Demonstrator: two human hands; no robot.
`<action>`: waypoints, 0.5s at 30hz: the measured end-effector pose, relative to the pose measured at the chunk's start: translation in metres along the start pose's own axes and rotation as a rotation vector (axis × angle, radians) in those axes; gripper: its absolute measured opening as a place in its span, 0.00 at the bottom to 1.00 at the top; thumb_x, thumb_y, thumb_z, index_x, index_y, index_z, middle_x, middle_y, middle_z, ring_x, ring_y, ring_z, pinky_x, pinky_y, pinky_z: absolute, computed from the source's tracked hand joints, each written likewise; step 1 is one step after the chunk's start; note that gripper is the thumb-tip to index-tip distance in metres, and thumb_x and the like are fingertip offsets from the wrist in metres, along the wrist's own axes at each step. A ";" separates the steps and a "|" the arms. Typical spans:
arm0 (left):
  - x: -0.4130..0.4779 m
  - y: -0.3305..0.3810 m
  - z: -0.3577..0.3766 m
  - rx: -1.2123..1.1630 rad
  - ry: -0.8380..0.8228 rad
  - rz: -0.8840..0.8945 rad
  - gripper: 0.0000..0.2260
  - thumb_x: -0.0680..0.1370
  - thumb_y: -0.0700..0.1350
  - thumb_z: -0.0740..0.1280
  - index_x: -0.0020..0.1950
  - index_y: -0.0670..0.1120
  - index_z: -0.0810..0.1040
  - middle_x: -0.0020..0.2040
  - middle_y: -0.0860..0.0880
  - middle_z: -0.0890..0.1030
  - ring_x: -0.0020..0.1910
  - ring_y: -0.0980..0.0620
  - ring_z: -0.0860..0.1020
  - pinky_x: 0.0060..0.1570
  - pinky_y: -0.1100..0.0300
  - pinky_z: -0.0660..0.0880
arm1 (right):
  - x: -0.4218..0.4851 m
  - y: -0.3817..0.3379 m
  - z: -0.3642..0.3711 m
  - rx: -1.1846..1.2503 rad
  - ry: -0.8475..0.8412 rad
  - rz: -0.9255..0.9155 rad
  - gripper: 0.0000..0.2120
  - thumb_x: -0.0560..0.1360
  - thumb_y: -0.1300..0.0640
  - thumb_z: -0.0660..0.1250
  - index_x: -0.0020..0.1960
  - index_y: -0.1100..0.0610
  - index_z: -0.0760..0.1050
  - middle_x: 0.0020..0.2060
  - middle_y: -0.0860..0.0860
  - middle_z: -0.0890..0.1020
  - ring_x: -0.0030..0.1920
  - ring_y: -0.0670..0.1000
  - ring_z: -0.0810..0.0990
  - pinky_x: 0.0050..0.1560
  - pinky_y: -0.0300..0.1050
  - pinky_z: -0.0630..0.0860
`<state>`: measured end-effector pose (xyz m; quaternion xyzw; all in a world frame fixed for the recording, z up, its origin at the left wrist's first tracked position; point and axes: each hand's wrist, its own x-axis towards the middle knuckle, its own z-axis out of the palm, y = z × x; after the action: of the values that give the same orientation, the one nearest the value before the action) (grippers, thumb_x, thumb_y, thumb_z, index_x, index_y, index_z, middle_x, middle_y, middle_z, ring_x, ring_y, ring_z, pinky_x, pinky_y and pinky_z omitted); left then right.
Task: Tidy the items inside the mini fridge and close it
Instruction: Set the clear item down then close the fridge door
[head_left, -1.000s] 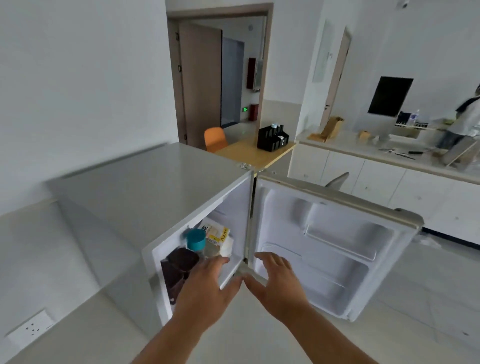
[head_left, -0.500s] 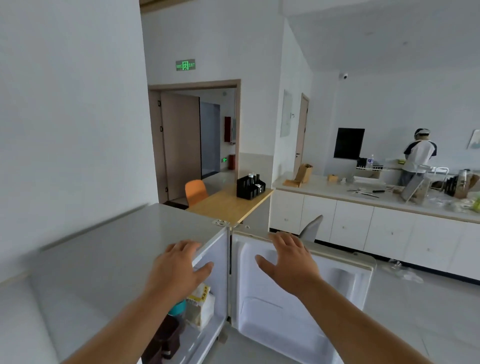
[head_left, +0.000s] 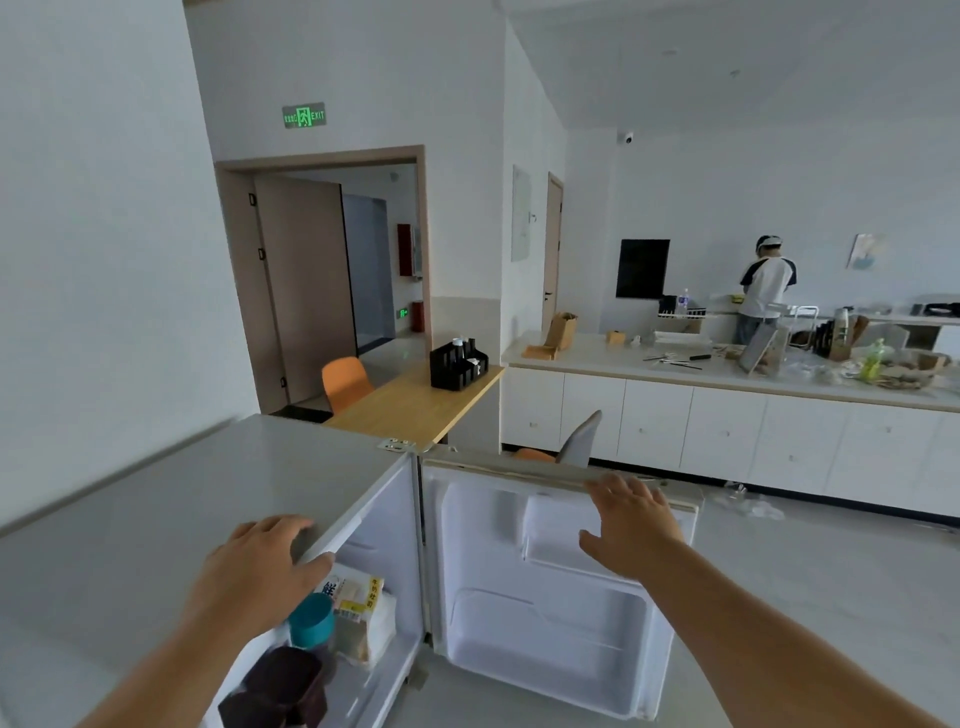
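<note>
Dark containers (head_left: 280, 686), a teal cup (head_left: 311, 618) and a bread bag (head_left: 363, 608) sit inside the mini fridge (head_left: 208, 493). The left hand (head_left: 260, 566) lies flat on the fridge's top front edge. The right hand (head_left: 631, 525), fingers spread, touches the top rim of the wide-open door (head_left: 545, 623), with bare floor (head_left: 805, 571) beyond.

The mini fridge (head_left: 182, 514) stands at ten o'clock, its door (head_left: 519, 644) open toward one o'clock, the left hand (head_left: 254, 569) on its top edge, the right hand (head_left: 631, 527) on the door's rim, and a cup (head_left: 311, 621), packet (head_left: 361, 613) and tub (head_left: 283, 686) inside.
</note>
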<state>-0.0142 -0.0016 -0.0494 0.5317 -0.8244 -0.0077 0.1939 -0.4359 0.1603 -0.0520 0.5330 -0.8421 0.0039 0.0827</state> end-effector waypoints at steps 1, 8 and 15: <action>0.000 -0.001 0.001 -0.002 0.003 -0.001 0.28 0.76 0.68 0.63 0.71 0.56 0.73 0.66 0.56 0.79 0.64 0.51 0.75 0.62 0.50 0.76 | -0.001 0.001 0.002 0.000 0.006 0.003 0.37 0.77 0.32 0.58 0.81 0.48 0.59 0.79 0.51 0.65 0.77 0.58 0.63 0.76 0.60 0.60; 0.001 -0.001 0.004 0.007 0.004 -0.011 0.28 0.75 0.67 0.64 0.71 0.56 0.72 0.65 0.56 0.79 0.62 0.52 0.74 0.61 0.51 0.76 | -0.016 0.000 -0.001 0.060 0.117 -0.030 0.26 0.77 0.40 0.57 0.70 0.49 0.74 0.62 0.46 0.79 0.61 0.53 0.74 0.62 0.50 0.72; 0.000 -0.001 0.002 0.029 0.001 -0.011 0.30 0.73 0.68 0.63 0.71 0.55 0.73 0.65 0.54 0.80 0.62 0.49 0.75 0.59 0.49 0.76 | -0.031 -0.011 -0.016 0.169 0.109 -0.094 0.13 0.76 0.56 0.58 0.53 0.50 0.80 0.44 0.46 0.74 0.49 0.51 0.74 0.42 0.45 0.71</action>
<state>-0.0139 -0.0020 -0.0513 0.5389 -0.8214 0.0033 0.1864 -0.4106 0.1844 -0.0413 0.5760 -0.8071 0.0999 0.0830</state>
